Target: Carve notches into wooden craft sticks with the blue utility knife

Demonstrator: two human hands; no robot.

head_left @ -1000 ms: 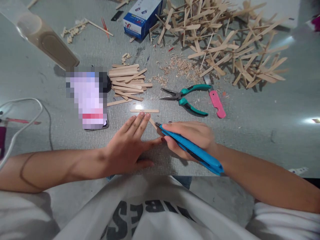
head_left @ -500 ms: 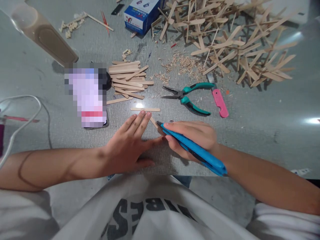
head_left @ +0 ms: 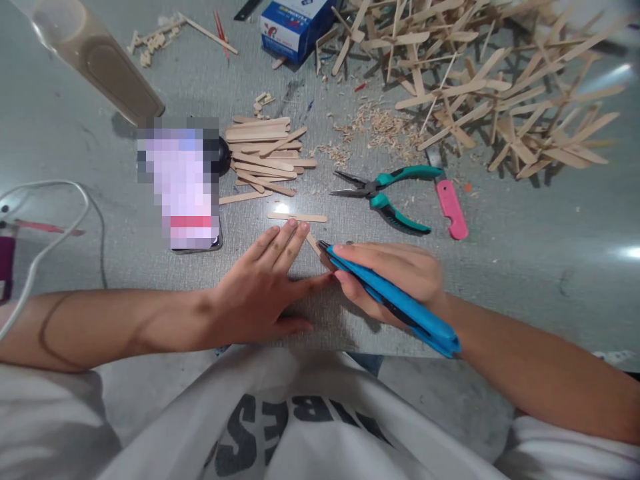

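My left hand (head_left: 265, 277) lies flat on the table with its fingers spread. Its fingertips rest at a horizontal popsicle stick (head_left: 313, 219), and its index finger lies along a second, slanted popsicle stick (head_left: 313, 244), partly covered. In my right hand (head_left: 395, 277) is a blue utility knife (head_left: 400, 303), fingers wrapped around its body. The knife's dark tip touches or hovers just over the slanted stick; I cannot tell which. Beyond my right hand, green-handled needle-nose pliers (head_left: 371, 189) lie with their jaws apart.
A pink folding knife (head_left: 451, 208) lies right of the pliers. Loose popsicle sticks (head_left: 265, 153) sit beside a propped phone (head_left: 183, 187). Joined sticks (head_left: 475, 87) pile up at back right, near wood shavings (head_left: 375, 127) and a blue box (head_left: 295, 30). A bottle (head_left: 110, 67) and white cable (head_left: 50, 247) are left.
The whole view has shifted slightly, so everything appears a little further right. Both hands, the knife and the sticks keep nearly the same arrangement.
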